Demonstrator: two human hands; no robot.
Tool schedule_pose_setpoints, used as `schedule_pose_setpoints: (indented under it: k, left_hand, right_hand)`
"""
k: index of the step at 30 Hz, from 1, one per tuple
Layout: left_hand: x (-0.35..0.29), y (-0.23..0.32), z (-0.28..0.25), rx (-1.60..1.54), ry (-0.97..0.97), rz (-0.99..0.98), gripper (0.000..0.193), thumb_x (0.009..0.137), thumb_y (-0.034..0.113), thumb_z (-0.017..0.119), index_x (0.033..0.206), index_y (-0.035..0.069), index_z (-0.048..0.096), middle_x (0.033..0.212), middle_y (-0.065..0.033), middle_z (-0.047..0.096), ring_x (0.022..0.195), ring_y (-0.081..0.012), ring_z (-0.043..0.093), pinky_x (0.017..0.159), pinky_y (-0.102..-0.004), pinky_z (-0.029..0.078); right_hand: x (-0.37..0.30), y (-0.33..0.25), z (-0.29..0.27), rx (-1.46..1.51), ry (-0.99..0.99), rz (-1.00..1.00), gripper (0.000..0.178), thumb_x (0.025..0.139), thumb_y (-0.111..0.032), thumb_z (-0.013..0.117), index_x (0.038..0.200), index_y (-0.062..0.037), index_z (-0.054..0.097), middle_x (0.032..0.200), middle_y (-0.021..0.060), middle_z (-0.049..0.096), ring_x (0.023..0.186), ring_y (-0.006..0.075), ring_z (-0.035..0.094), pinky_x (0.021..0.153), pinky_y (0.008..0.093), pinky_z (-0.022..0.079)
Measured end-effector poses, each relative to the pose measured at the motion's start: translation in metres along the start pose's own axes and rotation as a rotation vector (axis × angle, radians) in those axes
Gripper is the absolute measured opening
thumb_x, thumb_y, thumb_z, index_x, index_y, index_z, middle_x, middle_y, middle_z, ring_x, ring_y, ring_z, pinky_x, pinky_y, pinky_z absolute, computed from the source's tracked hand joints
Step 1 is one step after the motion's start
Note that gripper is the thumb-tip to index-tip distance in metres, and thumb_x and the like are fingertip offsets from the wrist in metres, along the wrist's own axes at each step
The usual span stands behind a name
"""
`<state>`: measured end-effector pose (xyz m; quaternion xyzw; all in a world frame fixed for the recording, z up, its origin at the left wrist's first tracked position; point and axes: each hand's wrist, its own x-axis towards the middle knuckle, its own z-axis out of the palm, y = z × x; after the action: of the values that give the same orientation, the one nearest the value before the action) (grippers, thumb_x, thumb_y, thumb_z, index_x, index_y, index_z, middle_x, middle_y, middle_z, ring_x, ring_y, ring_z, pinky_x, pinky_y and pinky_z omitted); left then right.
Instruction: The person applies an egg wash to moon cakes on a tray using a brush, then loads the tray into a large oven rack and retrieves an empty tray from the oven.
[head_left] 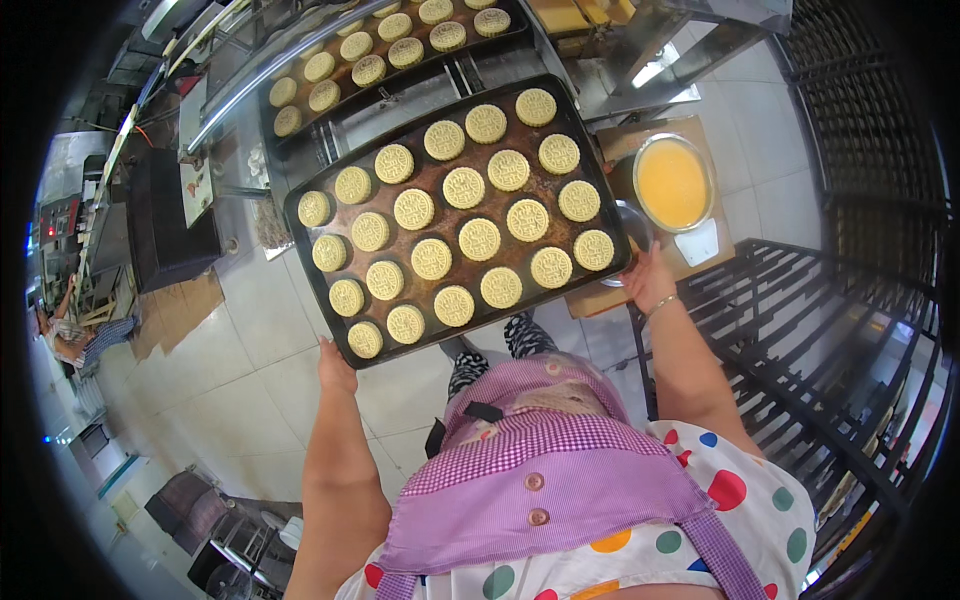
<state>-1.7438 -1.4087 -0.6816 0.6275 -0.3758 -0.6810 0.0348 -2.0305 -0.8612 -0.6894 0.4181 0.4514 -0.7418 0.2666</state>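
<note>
The dark tray (427,174) of round pastries (479,240) extended ahead of both hands, the left hand (337,367) gripping its near left corner, the right hand (650,278) its near right.

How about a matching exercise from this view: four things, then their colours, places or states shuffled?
Things:
1. Held tray
2. Round bowl
3. Apron
4. Left hand

Descriptions:
A. Purple, with two buttons
B. At the held tray's near-left corner
C. Containing orange-yellow liquid
D. Bearing rows of round, patterned pastries

Right pairs: 1-D, 2-C, 3-A, 4-B.
</note>
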Motion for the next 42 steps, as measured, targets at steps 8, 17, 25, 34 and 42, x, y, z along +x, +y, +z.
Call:
schedule_pose_setpoints:
  k: [8,17,25,34,42]
  left_hand:
    - [0.019,0.028,0.041,-0.062,-0.043,0.065,0.069,0.092,0.057,0.035,0.129,-0.001,0.043,0.127,-0.0123,0.053,0.115,-0.0284,0.051,0.1,-0.0396,0.038]
    - [-0.045,0.052,-0.034,-0.018,-0.347,0.029,0.063,0.095,0.05,0.034,0.136,0.002,0.036,0.139,-0.0106,0.041,0.127,-0.0285,0.039,0.106,-0.0411,0.031]
    - [-0.097,0.12,0.001,0.255,-0.761,0.15,0.059,0.093,0.05,0.038,0.129,0.004,0.045,0.127,-0.0113,0.051,0.114,-0.0286,0.051,0.098,-0.0417,0.041]
    - [-0.077,0.164,0.052,0.539,-1.507,0.295,0.056,0.076,0.018,0.068,0.123,-0.001,0.045,0.112,-0.0078,0.057,0.099,-0.0187,0.056,0.087,-0.0316,0.045]
    - [0.004,0.152,0.069,0.428,-1.65,0.336,0.069,0.067,0.025,0.082,0.119,-0.003,0.048,0.108,-0.0072,0.06,0.095,-0.0167,0.058,0.085,-0.0297,0.046]
  right_hand:
    - [0.043,-0.008,0.048,-0.424,0.183,-0.259,0.076,0.089,-0.06,0.039,0.123,0.0067,0.047,0.118,0.0147,0.057,0.104,0.0257,0.055,0.091,0.0336,0.042]
    - [-0.147,0.111,0.02,-0.284,0.601,-0.342,0.073,0.087,-0.057,0.048,0.104,0.0138,0.057,0.1,0.0186,0.061,0.086,0.0238,0.057,0.077,0.0367,0.045]
    - [-0.223,0.233,-0.069,-0.027,0.827,-0.577,0.077,0.087,-0.059,0.043,0.091,0.0168,0.058,0.09,0.0312,0.061,0.088,0.0397,0.057,0.081,0.0402,0.042]
    - [-0.403,0.34,-0.001,0.404,1.253,-0.688,0.083,0.082,-0.063,0.05,0.117,0.0125,0.05,0.118,0.0172,0.054,0.106,0.0245,0.05,0.092,0.0378,0.04]
    - [-0.39,0.37,0.016,0.348,1.175,-0.986,0.077,0.083,-0.061,0.051,0.116,0.0091,0.054,0.115,0.0122,0.057,0.104,0.0211,0.054,0.092,0.0349,0.041]
